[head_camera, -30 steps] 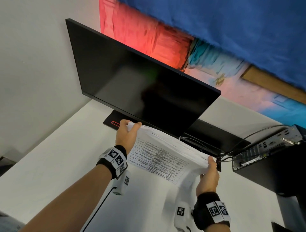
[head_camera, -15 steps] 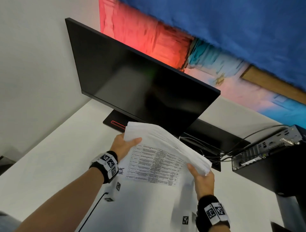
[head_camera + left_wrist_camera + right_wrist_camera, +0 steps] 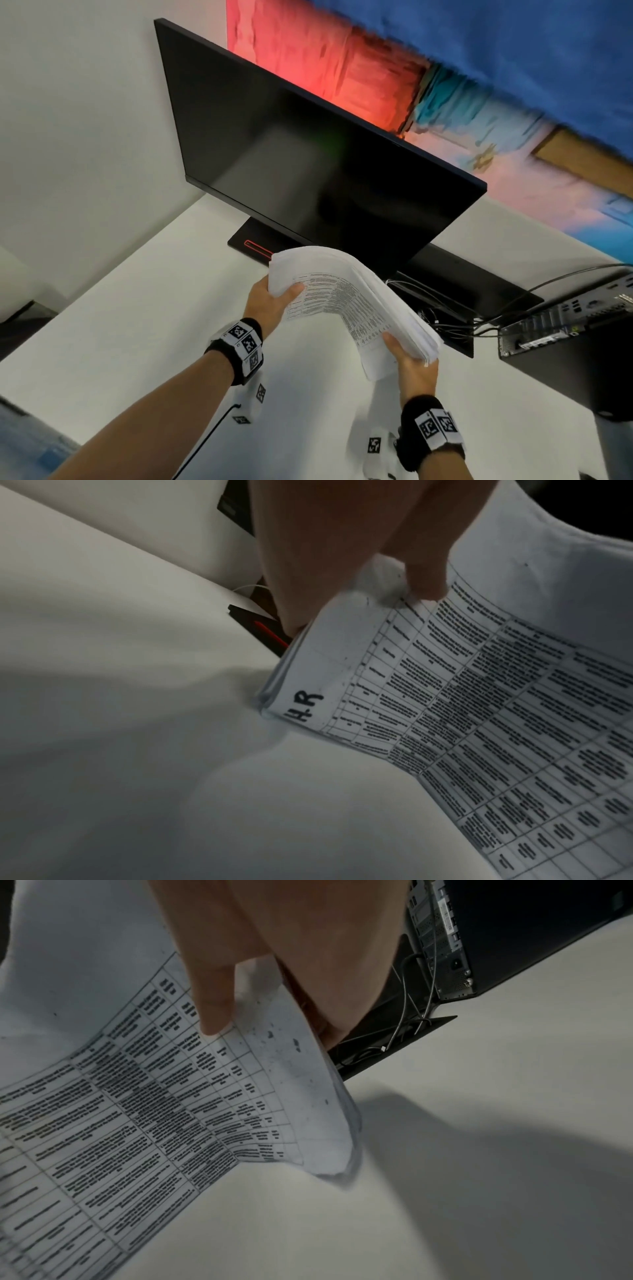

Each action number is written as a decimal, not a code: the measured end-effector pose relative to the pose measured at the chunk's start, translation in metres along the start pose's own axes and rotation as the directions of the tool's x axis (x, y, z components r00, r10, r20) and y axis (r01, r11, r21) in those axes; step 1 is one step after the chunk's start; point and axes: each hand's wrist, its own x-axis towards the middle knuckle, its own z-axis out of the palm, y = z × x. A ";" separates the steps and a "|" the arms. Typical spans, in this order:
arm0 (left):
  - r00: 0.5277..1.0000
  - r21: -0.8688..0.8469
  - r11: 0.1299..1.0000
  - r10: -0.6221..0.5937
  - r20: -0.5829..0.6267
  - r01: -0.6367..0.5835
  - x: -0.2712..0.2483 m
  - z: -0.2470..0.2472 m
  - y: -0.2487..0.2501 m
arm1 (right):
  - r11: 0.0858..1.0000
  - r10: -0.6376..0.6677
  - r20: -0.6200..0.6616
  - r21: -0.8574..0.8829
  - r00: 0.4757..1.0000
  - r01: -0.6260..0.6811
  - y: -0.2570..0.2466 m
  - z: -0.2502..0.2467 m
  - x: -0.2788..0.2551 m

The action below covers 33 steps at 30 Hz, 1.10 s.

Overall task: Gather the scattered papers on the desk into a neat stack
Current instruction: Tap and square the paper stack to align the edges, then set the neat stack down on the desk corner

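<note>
A thick stack of printed papers [image 3: 346, 301] is lifted off the white desk [image 3: 137, 325], bowed upward in an arch in front of the monitor. My left hand [image 3: 270, 301] grips its left short edge, thumb on the printed face. My right hand [image 3: 411, 359] grips the right short edge from below, thumb on the sheet. The left wrist view shows the stack [image 3: 479, 723] with a printed table and a handwritten mark at its corner, my thumb [image 3: 424, 582] pressing it. From the right wrist, the stack [image 3: 154, 1096] sags below my thumb [image 3: 215, 1004].
A black monitor [image 3: 325, 171] stands just behind the papers on its stand base [image 3: 253, 245]. A small black computer [image 3: 565, 322] with cables [image 3: 445, 318] sits at the right. A colourful painted wall is behind. Bare desk lies near me.
The stack has been raised off the desk and bent into an arch; my hands shifted from squaring its edges on the surface to gripping both short ends, closer to me.
</note>
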 end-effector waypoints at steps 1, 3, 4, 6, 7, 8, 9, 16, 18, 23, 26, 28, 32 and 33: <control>1.000 0.017 1.000 -0.013 -0.011 0.013 0.002 0.001 -0.001 | 0.999 -0.017 0.012 -0.030 1.000 0.017 -0.002 -0.001 0.003; 1.000 0.029 1.000 -0.009 -0.030 0.010 0.007 0.002 0.000 | 0.996 -0.047 0.033 -0.070 0.998 0.049 -0.007 -0.003 0.006; 0.999 0.054 0.998 0.020 -0.032 -0.018 0.010 0.002 0.003 | 0.996 -0.048 0.035 -0.070 0.998 0.051 -0.011 -0.005 0.007; 0.993 0.123 0.986 0.115 -0.015 -0.112 0.012 -0.003 0.017 | 0.990 -0.099 0.024 -0.097 0.995 0.101 -0.023 -0.011 0.005; 0.985 0.150 0.974 0.170 0.006 -0.169 0.012 -0.008 0.029 | 0.975 -0.176 0.022 -0.132 0.984 0.177 -0.032 -0.015 0.003; 0.972 0.170 0.957 0.232 0.031 -0.233 0.012 -0.012 0.040 | 0.944 -0.276 0.024 -0.182 0.961 0.276 -0.041 -0.018 0.001; 0.955 0.204 0.933 0.290 0.065 -0.298 0.011 -0.017 0.054 | 0.896 -0.377 0.043 -0.235 0.925 0.376 -0.050 -0.021 -0.002; 0.577 0.536 0.287 0.634 0.514 -0.794 -0.007 -0.044 0.148 | 0.542 -0.522 0.488 -0.444 0.699 0.714 -0.105 0.008 -0.032; 0.532 0.533 0.206 0.614 0.583 -0.821 -0.014 -0.048 0.166 | 0.569 -0.469 0.563 -0.396 0.680 0.720 -0.109 0.018 -0.040; 0.543 0.570 0.244 0.715 0.440 -0.784 -0.019 -0.063 0.180 | 0.626 -0.530 0.535 -0.277 0.658 0.729 -0.103 0.043 -0.061; 0.655 0.605 0.510 0.755 0.027 -0.612 -0.026 -0.077 0.154 | 0.798 -0.494 0.428 -0.122 0.757 0.590 -0.095 0.058 -0.074; 0.860 0.517 0.779 0.489 -0.145 -0.356 -0.032 -0.091 0.122 | 0.878 -0.436 0.374 -0.025 0.819 0.479 -0.085 0.068 -0.079; 0.984 0.311 0.949 -0.091 0.150 0.040 -0.057 -0.114 0.066 | 0.963 -0.268 0.410 0.133 0.872 0.233 -0.055 0.092 -0.090; 0.976 0.235 0.971 -0.088 0.200 0.039 -0.063 -0.120 0.056 | 0.973 -0.229 0.426 0.138 0.875 0.187 -0.046 0.098 -0.093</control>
